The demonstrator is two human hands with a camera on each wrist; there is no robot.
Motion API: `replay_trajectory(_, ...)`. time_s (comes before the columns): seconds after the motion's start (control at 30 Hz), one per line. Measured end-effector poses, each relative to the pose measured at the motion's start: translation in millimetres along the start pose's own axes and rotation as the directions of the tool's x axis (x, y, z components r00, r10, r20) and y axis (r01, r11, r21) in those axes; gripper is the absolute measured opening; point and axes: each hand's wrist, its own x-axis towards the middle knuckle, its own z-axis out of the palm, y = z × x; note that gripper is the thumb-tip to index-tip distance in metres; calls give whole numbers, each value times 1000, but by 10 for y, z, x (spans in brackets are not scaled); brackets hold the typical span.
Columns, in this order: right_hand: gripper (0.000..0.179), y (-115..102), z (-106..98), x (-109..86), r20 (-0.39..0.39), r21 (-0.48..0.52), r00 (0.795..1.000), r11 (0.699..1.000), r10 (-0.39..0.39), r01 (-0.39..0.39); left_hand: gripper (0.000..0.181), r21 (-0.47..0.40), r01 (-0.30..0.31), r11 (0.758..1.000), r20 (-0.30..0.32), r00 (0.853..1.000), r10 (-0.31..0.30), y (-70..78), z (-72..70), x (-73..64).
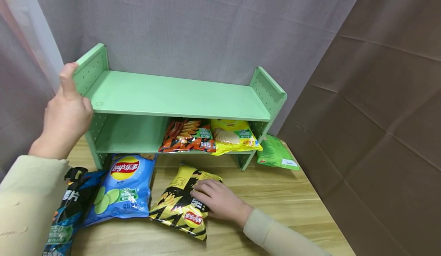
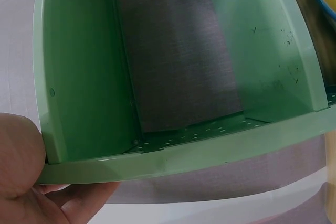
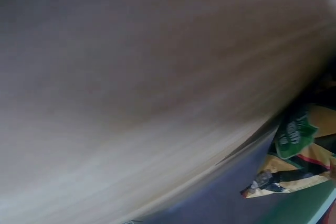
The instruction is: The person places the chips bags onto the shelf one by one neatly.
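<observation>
My left hand (image 1: 69, 112) grips the upright left side panel of a light green two-tier shelf (image 1: 179, 95). In the left wrist view, the thumb and fingers (image 2: 86, 195) lie on either side of the panel's edge. A yellow and black bag of potato chips (image 1: 180, 217) lies slantwise on the table in front of the shelf. Over its right part rests my right hand (image 1: 220, 200), the fingers spread across the top and the thumb hidden. The right wrist view catches only part of the bag (image 3: 296, 174) at its lower right.
Red-orange (image 1: 187, 135) and yellow (image 1: 234, 137) chip bags lie on the lower tier. A blue chip bag (image 1: 120, 189) leans at the shelf's front left, beside a dark one (image 1: 74, 206). A green bag (image 1: 275, 152) lies right of the shelf. Curtains (image 1: 193, 30) hang behind the wooden table (image 1: 289, 198).
</observation>
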Motion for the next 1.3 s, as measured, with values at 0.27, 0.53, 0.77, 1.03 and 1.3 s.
replay_trajectory(0.27,43,38,-24,-62,-217,-45,969,993,-117,110,70,-6,-15,1000,-20,1000,14,4,12,12)
replay_trajectory(0.53,24,55,-133,-83,-322,-59,932,986,-165,154,70,-7,-10,1000,-25,1000,10,14,4,10)
replay_trajectory(0.77,19,95,-233,-134,-453,22,890,998,-47,64,71,-2,4,1000,-6,1000,-4,19,-10,9)
replay_trajectory(1.03,14,65,-430,-68,-535,311,770,928,348,-204,71,-1,11,1000,6,1000,-11,1,-23,2)
replay_trajectory(1.3,25,-91,-591,33,-335,648,668,677,664,-348,71,-1,0,1000,-5,1000,0,4,0,1)
